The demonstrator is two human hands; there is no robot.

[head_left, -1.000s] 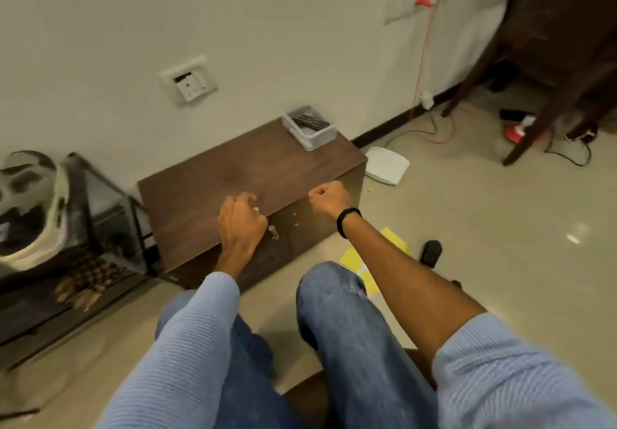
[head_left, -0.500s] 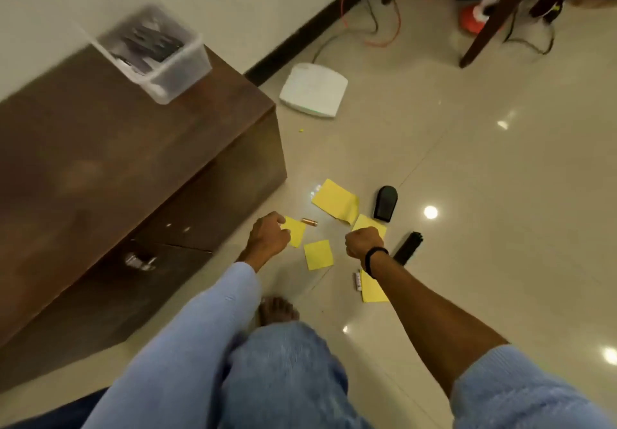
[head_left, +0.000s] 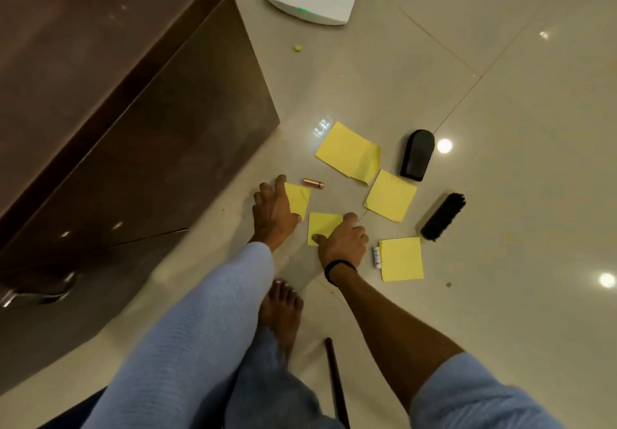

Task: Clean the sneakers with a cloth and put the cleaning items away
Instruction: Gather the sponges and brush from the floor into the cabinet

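Currently both hands are working low on the floor [head_left: 521,311]. Left hand [head_left: 275,208] is resting spread flat on the small yellow square [head_left: 299,198]. Right hand [head_left: 342,241] is pressing uncurled on the middle yellow square [head_left: 322,226], probably cloths. Brush [head_left: 442,216] is lying further right, long axis diagonal, so the right hand is nearer. Sneakers aren't showing.

We find no text, number or brand that we can read here. The white tube [head_left: 376,257], lower right of centre and just beside a yellow note [head_left: 401,259], carries small dark print, but it is too small and blurred for us to make out. A bright patch on the floor [head_left: 521,194] above centre has letter-like shapes, and we cannot read those either.
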